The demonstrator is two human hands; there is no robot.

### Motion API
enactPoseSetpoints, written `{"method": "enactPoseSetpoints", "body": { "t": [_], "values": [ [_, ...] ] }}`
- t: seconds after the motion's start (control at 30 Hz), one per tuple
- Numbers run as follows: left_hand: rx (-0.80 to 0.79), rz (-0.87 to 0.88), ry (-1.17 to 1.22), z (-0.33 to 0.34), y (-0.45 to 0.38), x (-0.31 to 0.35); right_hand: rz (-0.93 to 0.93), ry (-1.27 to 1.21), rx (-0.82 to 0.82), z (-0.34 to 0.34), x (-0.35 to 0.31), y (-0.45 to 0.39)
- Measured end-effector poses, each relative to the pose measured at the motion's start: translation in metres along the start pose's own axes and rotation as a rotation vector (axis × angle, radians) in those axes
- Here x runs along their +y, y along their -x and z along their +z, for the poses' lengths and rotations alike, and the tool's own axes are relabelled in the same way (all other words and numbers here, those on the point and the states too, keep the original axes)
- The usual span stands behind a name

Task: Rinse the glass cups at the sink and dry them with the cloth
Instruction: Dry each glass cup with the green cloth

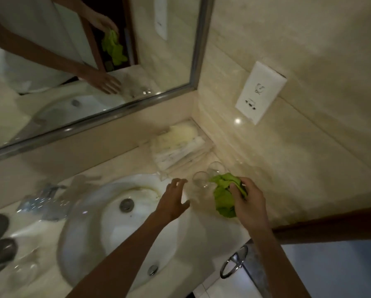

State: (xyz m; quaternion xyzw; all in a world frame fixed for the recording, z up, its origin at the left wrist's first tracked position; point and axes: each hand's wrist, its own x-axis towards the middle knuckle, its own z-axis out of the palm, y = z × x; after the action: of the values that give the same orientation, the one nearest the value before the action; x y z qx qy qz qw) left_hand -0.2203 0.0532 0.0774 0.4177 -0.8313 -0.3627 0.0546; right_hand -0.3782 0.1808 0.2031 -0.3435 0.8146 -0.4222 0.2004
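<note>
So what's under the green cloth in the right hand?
The green cloth, bunched in the right hand, hangs over the pale counter beside a glass cup. The counter directly beneath is covered.

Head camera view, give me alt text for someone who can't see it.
A person's right hand grips a crumpled green cloth beside two clear glass cups on a beige counter, while the open left hand reaches toward the nearer cup. A white sink sits to the left, below a wall mirror.
</note>
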Motion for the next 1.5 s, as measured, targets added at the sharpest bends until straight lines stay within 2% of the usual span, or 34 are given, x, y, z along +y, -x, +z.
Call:
{"method": "enactPoseSetpoints", "body": {
  "t": [0.1,0.27,0.43,0.6,0.73,0.8,0.9,0.93,1.1,1.23,1.3,1.33,1.4,1.5],
  "values": [
    [0.081,-0.083,0.010,-0.031,0.054,-0.030,-0.080,0.017,-0.105,0.033,-0.027,0.016],
    [0.292,-0.325,-0.031,-0.083,0.153,-0.094,-0.151,0.061,-0.345,0.106,-0.084,0.054],
    [0.455,-0.588,-0.121,-0.114,0.247,-0.150,-0.139,0.098,-0.561,0.180,-0.130,0.106],
    [0.504,-0.803,-0.142,-0.122,0.301,-0.192,-0.366,0.310,-0.640,0.223,-0.154,0.143],
    [0.416,-0.869,-0.211,-0.129,0.305,-0.223,-0.380,0.440,-0.628,0.234,-0.167,0.155],
    [0.362,-0.879,-0.176,-0.129,0.298,-0.237,-0.306,0.357,-0.680,0.235,-0.170,0.153],
    [0.321,-0.867,-0.088,-0.127,0.287,-0.253,-0.095,0.193,-0.843,0.232,-0.172,0.144],
    [0.326,-0.859,-0.070,-0.125,0.285,-0.257,-0.084,0.187,-0.876,0.230,-0.172,0.141],
    [0.421,-0.830,0.048,-0.123,0.284,-0.260,-0.223,0.230,-0.821,0.221,-0.169,0.127],
    [0.645,-0.816,0.284,-0.132,0.283,-0.233,-0.162,0.179,-0.845,0.218,-0.170,0.118],
    [0.745,-0.787,0.479,-0.139,0.280,-0.211,-0.153,0.166,-0.827,0.215,-0.173,0.115],
    [0.776,-0.787,0.659,-0.142,0.278,-0.199,-0.157,0.161,-0.817,0.214,-0.174,0.114],
    [0.756,-0.793,1.166,-0.146,0.275,-0.176,-0.171,0.155,-0.788,0.209,-0.173,0.113],
    [0.532,-0.766,1.898,-0.137,0.268,-0.156,-0.241,0.193,-0.713,0.199,-0.171,0.113]
  ]
}}
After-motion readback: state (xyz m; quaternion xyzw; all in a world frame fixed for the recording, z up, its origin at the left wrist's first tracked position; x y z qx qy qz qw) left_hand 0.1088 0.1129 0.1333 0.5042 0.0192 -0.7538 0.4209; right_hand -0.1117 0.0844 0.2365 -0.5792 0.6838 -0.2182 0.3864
